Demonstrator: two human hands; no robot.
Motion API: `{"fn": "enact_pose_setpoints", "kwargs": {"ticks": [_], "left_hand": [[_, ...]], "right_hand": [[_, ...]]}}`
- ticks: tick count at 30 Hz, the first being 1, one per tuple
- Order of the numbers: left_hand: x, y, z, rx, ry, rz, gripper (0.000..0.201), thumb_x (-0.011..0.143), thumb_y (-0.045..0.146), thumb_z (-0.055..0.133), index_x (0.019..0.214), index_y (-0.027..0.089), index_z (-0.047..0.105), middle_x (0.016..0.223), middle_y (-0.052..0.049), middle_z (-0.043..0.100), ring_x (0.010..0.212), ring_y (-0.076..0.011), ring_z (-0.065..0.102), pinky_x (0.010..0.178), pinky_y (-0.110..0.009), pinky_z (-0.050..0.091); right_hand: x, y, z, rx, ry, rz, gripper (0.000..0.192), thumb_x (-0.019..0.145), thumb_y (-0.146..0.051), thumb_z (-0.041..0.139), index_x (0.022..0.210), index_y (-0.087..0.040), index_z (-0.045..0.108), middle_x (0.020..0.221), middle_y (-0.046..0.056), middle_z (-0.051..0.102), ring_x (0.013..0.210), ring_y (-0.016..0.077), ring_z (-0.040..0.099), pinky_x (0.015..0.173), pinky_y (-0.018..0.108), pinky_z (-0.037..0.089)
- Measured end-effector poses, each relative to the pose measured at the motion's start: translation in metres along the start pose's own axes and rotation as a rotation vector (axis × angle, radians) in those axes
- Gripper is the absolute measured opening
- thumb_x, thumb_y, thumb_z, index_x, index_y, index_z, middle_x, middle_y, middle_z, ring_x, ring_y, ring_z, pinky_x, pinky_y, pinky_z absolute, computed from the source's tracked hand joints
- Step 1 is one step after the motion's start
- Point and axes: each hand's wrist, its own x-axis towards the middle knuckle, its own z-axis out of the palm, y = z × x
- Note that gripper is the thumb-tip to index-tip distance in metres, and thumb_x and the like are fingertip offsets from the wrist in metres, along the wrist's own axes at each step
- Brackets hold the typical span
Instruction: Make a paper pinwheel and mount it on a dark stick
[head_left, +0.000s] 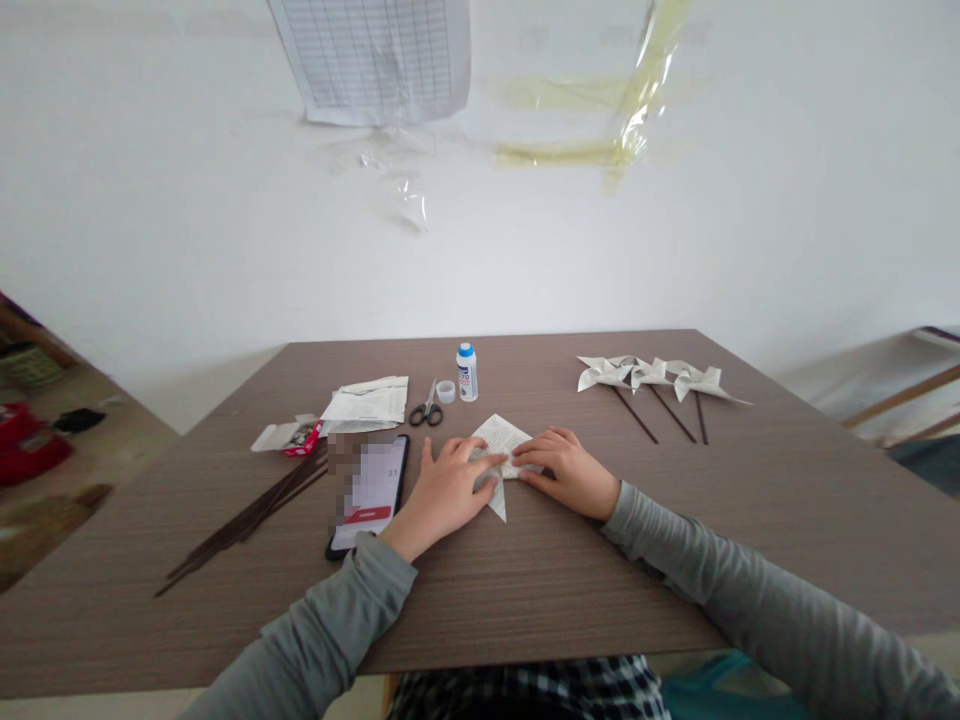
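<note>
A sheet of printed paper (pixel 496 432), part folded with pointed corners, lies on the table between my hands. My left hand (pixel 444 488) holds down its left side, index finger stretched across it and thumb side near the lower point. At the right edge, my right hand (pixel 576 474) has its fingers bent together on the paper. Fingers cover parts of the folds. Beyond the sheet stand a white bottle with a blue cap (pixel 466 374) and a small clear cup (pixel 446 391). Black-handled scissors (pixel 426 410) lie beside the cup.
A phone (pixel 375 485) lies left of my left hand, near a bundle of thin dark sticks (pixel 251 515). Behind these are an open red-and-white box (pixel 300 438) and stacked paper (pixel 367 403). Several paper pinwheels (pixel 651 374) on sticks lie at the right. A wall (pixel 480 270) borders the table's far edge.
</note>
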Motion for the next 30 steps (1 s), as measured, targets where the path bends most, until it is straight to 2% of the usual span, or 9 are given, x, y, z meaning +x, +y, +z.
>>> {"fn": "enact_pose_setpoints", "kwargs": {"ticks": [10,19,26,30], "left_hand": [[0.0007,0.0023,-0.0037,-0.032,0.002,-0.021,0.038,0.118,0.030,0.077,0.153,0.037,0.090,0.177,-0.011,0.078,0.170,-0.0460,0.064,0.150,-0.097,0.026],[0.0001,0.0017,-0.0035,-0.031,-0.012,-0.009,0.043,0.119,0.030,0.076,0.158,0.042,0.090,0.180,-0.010,0.075,0.173,-0.0484,0.060,0.147,-0.101,0.026],[0.0006,0.0017,-0.0030,-0.031,-0.001,-0.003,0.041,0.119,0.028,0.076,0.154,0.041,0.092,0.177,-0.010,0.077,0.170,-0.0485,0.062,0.150,-0.098,0.025],[0.0006,0.0041,-0.0066,-0.024,-0.020,-0.031,0.044,0.118,0.030,0.078,0.159,0.041,0.089,0.179,-0.009,0.076,0.172,-0.0464,0.063,0.150,-0.098,0.024]], "right_hand": [[-0.0001,-0.0038,-0.0026,0.006,0.032,0.017,0.027,0.124,-0.048,0.072,0.123,-0.046,0.099,0.139,0.007,0.096,0.132,0.0382,0.089,0.132,0.066,0.063],[0.0003,-0.0048,-0.0045,0.033,0.020,0.016,0.030,0.124,-0.049,0.069,0.129,-0.047,0.099,0.141,0.007,0.096,0.134,0.0391,0.089,0.134,0.068,0.062],[-0.0011,-0.0034,-0.0034,0.013,0.024,0.003,0.031,0.126,-0.049,0.068,0.130,-0.045,0.099,0.142,0.007,0.096,0.134,0.0386,0.089,0.133,0.067,0.061],[-0.0015,0.0016,0.0003,0.004,0.022,-0.018,0.030,0.126,-0.049,0.070,0.132,-0.043,0.098,0.142,0.008,0.096,0.134,0.0377,0.088,0.132,0.067,0.062]]}}
